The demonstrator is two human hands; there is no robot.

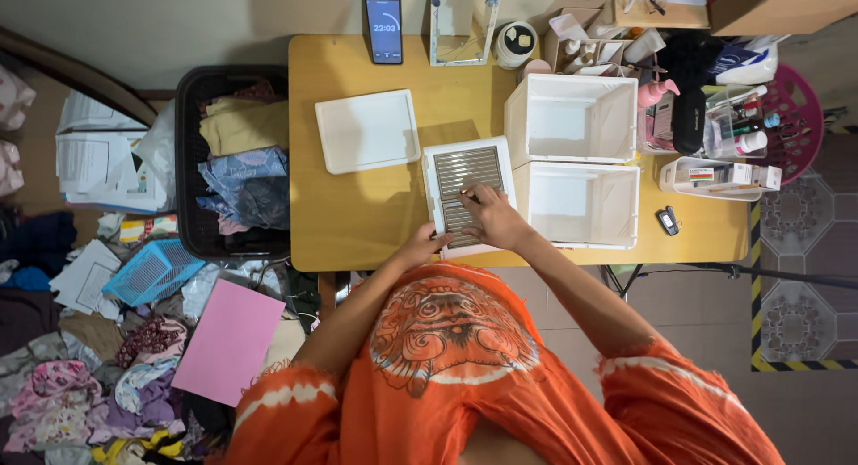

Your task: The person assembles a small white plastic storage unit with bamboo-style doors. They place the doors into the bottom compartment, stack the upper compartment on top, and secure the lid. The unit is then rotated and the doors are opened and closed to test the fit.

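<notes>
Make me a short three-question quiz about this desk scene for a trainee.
1. True or false: the right hand rests on the white slatted plastic panel.
2. Which lies left of that panel on the wooden table? A) flat white square plastic lid B) black smartphone C) blue plastic basket
3. How many open white plastic bins stand right of the panel?

Key:
1. True; the left hand holds the panel's near edge.
2. A.
3. Two, one behind the other.
</notes>
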